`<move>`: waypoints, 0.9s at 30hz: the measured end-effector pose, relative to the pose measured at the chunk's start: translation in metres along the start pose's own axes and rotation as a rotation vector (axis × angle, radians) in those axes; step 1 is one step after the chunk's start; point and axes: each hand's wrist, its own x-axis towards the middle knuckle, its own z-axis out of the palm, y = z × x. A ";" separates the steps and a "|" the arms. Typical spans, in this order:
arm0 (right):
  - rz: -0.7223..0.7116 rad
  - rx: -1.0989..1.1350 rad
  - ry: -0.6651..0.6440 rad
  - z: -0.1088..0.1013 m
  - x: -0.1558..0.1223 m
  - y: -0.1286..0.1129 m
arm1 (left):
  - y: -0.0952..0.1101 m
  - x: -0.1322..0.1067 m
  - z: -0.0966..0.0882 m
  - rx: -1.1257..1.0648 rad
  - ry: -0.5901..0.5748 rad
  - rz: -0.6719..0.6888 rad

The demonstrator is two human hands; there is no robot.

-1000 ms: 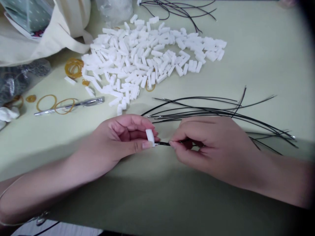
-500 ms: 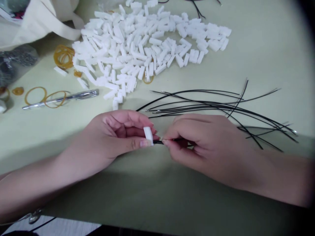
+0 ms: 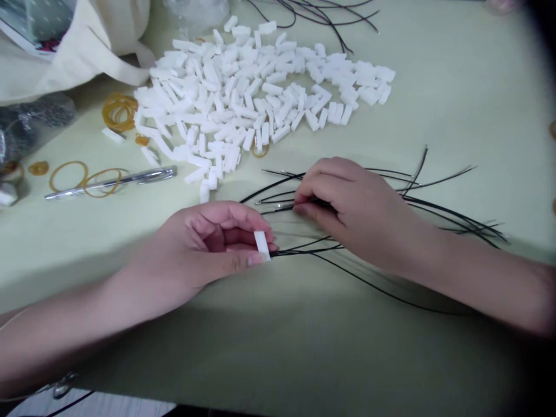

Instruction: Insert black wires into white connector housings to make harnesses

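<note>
Between thumb and fingers, my left hand [image 3: 208, 243] pinches a white connector housing [image 3: 261, 244]. Several thin black wires [image 3: 299, 252] run out of the housing to the right, one curving down across the table. My right hand [image 3: 347, 202] is over a loose bundle of black wires [image 3: 452, 214] just behind. Its thumb and forefinger are closed on a black wire [image 3: 284, 207], whose metal-tipped end sticks out to the left of the fingertips. The other right fingers are curled and partly hidden.
A big heap of white connector housings [image 3: 226, 98] lies behind my hands. To the left are a silver pen [image 3: 147, 176], rubber bands [image 3: 119, 111], a plastic bag of dark parts [image 3: 35, 124] and a cream cloth bag [image 3: 104, 46]. More black wires [image 3: 330, 20] lie at the back.
My right hand has left the wires beside the housing and moved up and back to the loose bundle, where it pinches a wire. My left hand still holds the housing, slightly turned.
</note>
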 end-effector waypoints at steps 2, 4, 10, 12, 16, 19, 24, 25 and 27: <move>0.049 0.031 0.034 -0.001 -0.002 -0.003 | 0.000 -0.001 0.000 -0.003 -0.009 0.010; 0.091 0.060 0.066 -0.004 -0.004 -0.006 | -0.001 -0.001 -0.001 0.004 -0.020 0.014; 0.033 0.124 -0.008 -0.018 -0.018 -0.027 | -0.001 0.000 -0.003 -0.070 -0.037 0.017; 0.004 0.130 -0.056 -0.020 -0.021 -0.034 | -0.001 0.000 -0.003 -0.104 -0.040 0.022; 0.012 0.141 -0.094 -0.017 -0.021 -0.037 | -0.003 0.001 -0.004 -0.125 -0.041 0.017; 0.039 0.158 -0.084 -0.013 -0.020 -0.035 | -0.004 0.001 -0.004 -0.116 -0.054 0.019; 0.049 0.170 -0.043 -0.011 -0.020 -0.033 | -0.003 0.002 -0.003 -0.103 -0.041 0.013; 0.050 0.170 -0.050 -0.011 -0.020 -0.033 | -0.002 0.002 -0.003 -0.105 -0.035 0.006; 0.044 0.170 -0.061 -0.011 -0.020 -0.034 | -0.002 0.002 -0.003 -0.120 -0.030 -0.005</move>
